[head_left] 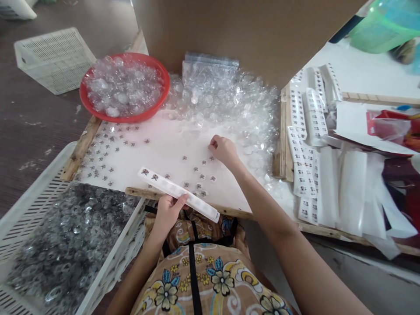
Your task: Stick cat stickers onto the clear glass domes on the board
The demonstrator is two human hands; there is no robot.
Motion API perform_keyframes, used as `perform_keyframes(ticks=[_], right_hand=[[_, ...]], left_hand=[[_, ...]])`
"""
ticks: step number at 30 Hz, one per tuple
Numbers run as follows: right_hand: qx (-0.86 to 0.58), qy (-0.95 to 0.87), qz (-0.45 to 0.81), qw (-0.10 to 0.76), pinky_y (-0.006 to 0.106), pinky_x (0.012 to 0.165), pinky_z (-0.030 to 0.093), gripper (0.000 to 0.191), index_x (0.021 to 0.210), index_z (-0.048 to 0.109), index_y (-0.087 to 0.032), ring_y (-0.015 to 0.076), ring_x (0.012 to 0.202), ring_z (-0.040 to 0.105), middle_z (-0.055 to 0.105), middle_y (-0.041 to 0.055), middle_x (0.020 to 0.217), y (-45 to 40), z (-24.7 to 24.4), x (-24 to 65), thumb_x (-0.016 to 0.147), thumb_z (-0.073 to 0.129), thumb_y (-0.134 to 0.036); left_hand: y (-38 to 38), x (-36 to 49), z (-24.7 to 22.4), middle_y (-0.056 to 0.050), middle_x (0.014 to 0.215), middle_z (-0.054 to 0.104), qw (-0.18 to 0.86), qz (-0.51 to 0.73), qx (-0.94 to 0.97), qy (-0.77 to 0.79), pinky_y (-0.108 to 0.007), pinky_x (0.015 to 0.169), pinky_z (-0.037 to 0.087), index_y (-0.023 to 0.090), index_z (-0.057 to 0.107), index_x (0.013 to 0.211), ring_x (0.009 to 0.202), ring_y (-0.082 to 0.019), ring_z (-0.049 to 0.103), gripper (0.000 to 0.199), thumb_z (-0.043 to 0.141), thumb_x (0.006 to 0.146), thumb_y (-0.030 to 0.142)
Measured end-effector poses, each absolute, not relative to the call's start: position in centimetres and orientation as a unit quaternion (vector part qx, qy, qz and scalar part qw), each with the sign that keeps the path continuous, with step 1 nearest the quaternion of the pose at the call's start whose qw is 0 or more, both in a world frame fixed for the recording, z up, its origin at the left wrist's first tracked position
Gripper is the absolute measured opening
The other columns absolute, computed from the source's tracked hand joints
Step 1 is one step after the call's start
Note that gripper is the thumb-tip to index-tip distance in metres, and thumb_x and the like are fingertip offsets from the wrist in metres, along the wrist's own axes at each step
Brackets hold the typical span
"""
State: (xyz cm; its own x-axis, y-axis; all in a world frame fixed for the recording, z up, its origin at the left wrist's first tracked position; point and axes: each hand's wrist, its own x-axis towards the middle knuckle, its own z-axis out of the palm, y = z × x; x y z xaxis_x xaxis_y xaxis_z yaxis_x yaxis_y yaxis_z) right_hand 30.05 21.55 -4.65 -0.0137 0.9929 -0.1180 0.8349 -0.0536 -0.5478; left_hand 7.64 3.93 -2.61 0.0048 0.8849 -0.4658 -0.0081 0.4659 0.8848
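While the patterned clothing (197, 280) is filling the near edge, the left hand (171, 210) is gripping a white sticker strip (179, 191), thumb on top, just over the table's wooden edge (229, 211). The strip is slanting down to the right, w/ 2 dark prints showing at its L end. On the L, a white crate (113, 249) is holding a heap of clear pcs w/ dark prints (75, 236). Farther in, the right hand (225, 151) is hovering over or resting on the white tabletop (157, 144) (can't tell which), fingers curled shut; whether they're pinching anything is unclear. Small printed pcs (196, 169) are lying loose nearby. Off to the R, printed sheets (303, 162) are lying beside blank white strips (352, 188). Beyond, a red basin (151, 114) is holding clear round pcs (124, 87), w/ more loose clear pcs (223, 98) spreading btwn it and the R side. Folded plastic bags (210, 68) are resting against a cardboard box (229, 30).
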Motion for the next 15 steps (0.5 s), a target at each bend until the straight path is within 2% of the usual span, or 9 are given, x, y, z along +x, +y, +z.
perform_keyframes(ticks=[6,12,15], right_hand=[[-0.677,-0.683,0.198,0.188,0.032,0.067,0.038,0.012,0.090,0.064,-0.019,0.0240,0.085,0.058,0.062,0.0142,0.105,20.7,-5.1,28.7,0.085,0.053,-0.016],[-0.611,-0.706,0.296,0.201,0.031,0.071,0.042,0.025,0.107,0.062,-0.022,0.0207,0.079,0.061,0.069,0.0047,0.089,19.3,-4.7,25.1,0.085,0.055,-0.012],[-0.590,-0.729,0.270,0.219,0.033,0.076,0.044,0.023,0.110,0.063,-0.021,0.0221,0.087,0.063,0.068,0.0090,0.106,19.9,-4.8,23.7,0.090,0.054,-0.015]], left_hand=[[3.7,7.6,-2.9,-0.009,0.078,0.074,0.608,0.363,0.372,0.600,-0.032,0.067,0.056,0.013,0.077,0.086,0.073,-0.024,0.069,0.043,0.074,0.077,0.055],[3.2,7.5,-3.1,-0.009,0.080,0.075,0.600,0.367,0.380,0.600,-0.032,0.067,0.056,0.013,0.077,0.088,0.072,-0.023,0.068,0.041,0.073,0.078,0.052],[3.0,7.4,-2.9,-0.008,0.080,0.074,0.597,0.378,0.377,0.598,-0.032,0.066,0.056,0.013,0.077,0.090,0.072,-0.024,0.068,0.042,0.074,0.077,0.052]])
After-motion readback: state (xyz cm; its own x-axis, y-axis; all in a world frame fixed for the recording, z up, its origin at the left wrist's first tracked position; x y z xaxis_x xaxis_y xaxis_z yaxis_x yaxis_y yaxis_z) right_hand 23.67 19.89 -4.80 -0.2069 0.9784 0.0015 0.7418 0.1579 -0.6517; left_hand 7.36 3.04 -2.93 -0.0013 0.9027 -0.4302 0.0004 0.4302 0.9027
